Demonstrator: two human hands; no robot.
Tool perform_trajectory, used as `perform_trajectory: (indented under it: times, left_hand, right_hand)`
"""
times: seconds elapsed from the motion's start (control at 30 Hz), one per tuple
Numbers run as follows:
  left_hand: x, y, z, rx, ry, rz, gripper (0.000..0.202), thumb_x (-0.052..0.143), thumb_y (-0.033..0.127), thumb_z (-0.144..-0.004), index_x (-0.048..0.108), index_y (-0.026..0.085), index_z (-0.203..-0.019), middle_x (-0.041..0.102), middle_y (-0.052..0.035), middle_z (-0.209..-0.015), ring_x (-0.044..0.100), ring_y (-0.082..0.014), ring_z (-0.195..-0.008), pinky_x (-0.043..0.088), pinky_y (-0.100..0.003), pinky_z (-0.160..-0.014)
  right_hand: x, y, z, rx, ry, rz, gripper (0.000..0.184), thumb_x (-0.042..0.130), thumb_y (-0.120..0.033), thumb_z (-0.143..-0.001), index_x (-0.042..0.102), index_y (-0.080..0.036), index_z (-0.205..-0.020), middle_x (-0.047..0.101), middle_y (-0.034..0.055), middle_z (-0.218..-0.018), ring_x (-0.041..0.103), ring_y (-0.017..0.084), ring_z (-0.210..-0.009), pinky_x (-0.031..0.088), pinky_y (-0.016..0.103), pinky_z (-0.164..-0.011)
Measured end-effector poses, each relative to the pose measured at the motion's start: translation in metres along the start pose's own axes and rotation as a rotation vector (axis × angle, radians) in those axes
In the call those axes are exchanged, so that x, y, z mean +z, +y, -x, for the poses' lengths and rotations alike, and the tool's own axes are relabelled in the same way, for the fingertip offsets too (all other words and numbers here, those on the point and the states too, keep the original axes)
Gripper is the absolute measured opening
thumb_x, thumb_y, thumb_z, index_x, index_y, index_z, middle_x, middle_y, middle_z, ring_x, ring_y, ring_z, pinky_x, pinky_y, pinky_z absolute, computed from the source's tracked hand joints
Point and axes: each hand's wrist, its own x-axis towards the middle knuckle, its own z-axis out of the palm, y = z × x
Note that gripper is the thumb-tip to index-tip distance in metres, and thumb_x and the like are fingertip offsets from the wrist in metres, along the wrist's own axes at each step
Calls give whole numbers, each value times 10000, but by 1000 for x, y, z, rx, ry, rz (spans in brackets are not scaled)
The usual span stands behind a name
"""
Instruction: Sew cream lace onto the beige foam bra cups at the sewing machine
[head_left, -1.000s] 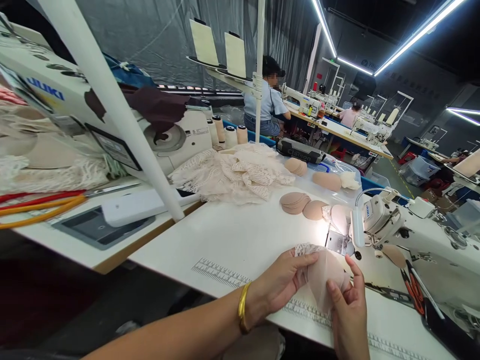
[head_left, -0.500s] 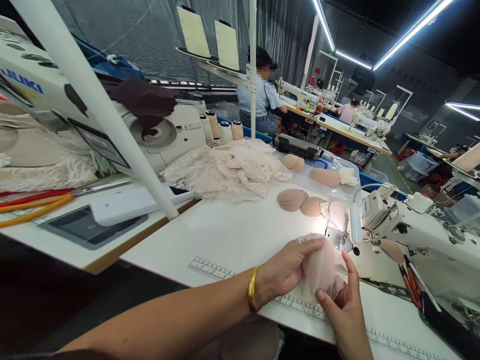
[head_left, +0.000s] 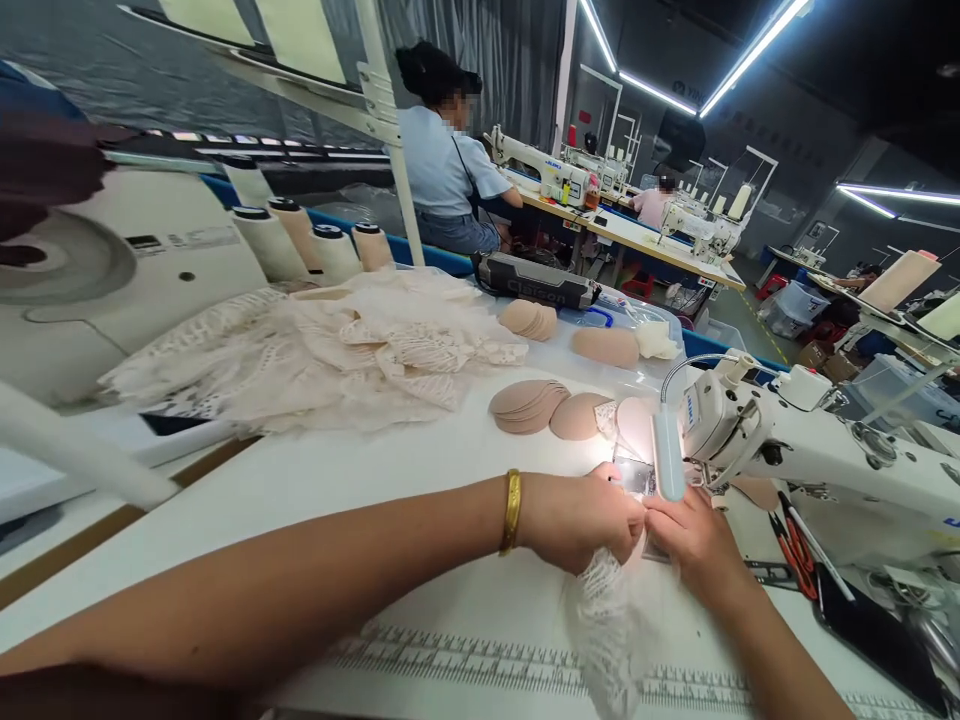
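Step in hand, as judged: setting work at the needle. Both hands meet at the metal plate (head_left: pixel 634 476) of the sewing machine (head_left: pixel 795 450), under its small lamp (head_left: pixel 666 465).

Lace piece (head_left: pixel 609 610): its top edge is tucked between the two hands at the plate; the rest hangs loose toward the near edge of the desk (head_left: pixel 375 480), over the printed ruler.

Left hand (head_left: pixel 581 515): fingers (head_left: pixel 628 508) drawn together, pinching the lace edge. Bangle (head_left: pixel 511 510) at the wrist.

Right hand (head_left: pixel 694 540): fingers bent down onto the same edge, tips against the left's. Pinching or only pressing: cannot tell, the lamp hides the tips.

Next move calls for, judged: the edge held flat and square to the needle, fingertips clear of it.

Around: stack of foam cups (head_left: pixel 529 405) just beyond the plate; pile of lace (head_left: pixel 337 350) further left; scissors (head_left: pixel 791 550) right of the right hand. A co-worker (head_left: pixel 442 170) sits at a desk well apart.
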Motion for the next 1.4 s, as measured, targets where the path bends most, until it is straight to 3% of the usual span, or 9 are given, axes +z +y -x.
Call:
perform_trajectory:
  times: [0.17,0.43,0.63,0.9,1.07,1.27,1.4]
  left_hand:
    - [-3,-4,1,-15,5,40,305,614,-76,-577,681,196,-699,723,15,-936,601,-165,-798,346,-384,-819]
    - [-2,-5,2,-35,26,74,336,632,-80,-620,706,212,-771,747,26,-957,625,-159,-799,355,-396,-879]
    - [0,-7,-1,-36,55,80,370,623,-95,-610,718,216,-788,737,17,-974,647,-174,-831,362,-390,-860]
    - [3,-8,1,-42,86,76,354,632,-78,-615,711,219,-791,728,21,-990,629,-163,-823,332,-392,-844]
    - [6,-11,1,-39,110,67,367,629,-81,-594,707,222,-786,715,41,-1017,621,-152,-832,328,-387,-848]
    - [5,-17,-2,-67,119,10,239,614,-49,-651,651,185,-681,707,23,-939,574,-146,-770,320,-400,-831]
    - [2,-22,-4,-100,86,-40,255,567,-55,-599,629,176,-685,702,3,-915,552,-154,-757,334,-375,-799]
  right_hand:
    - [-5,2,13,25,-29,-102,333,475,7,-938,685,-227,-1050,773,32,-1002,613,188,-851,395,273,-637]
    - [2,8,19,137,-90,-53,378,462,-12,-925,693,-253,-1102,775,27,-1019,648,210,-964,480,293,-786]
    - [1,9,22,207,-105,-14,376,492,-41,-912,708,-278,-1108,776,12,-1068,647,226,-1007,488,282,-773]
    - [3,10,25,199,-117,6,358,471,-49,-938,707,-265,-1099,774,24,-978,661,225,-988,490,286,-761]
    - [1,11,24,167,-131,1,392,461,-24,-921,699,-258,-1128,776,29,-1032,672,213,-998,500,281,-725]
    - [2,11,26,178,-135,13,409,459,-36,-926,695,-268,-1167,773,36,-1091,672,225,-1010,518,295,-737]
    - [1,11,25,165,-101,1,378,462,-35,-935,689,-256,-1141,773,29,-1052,661,227,-967,500,298,-734]
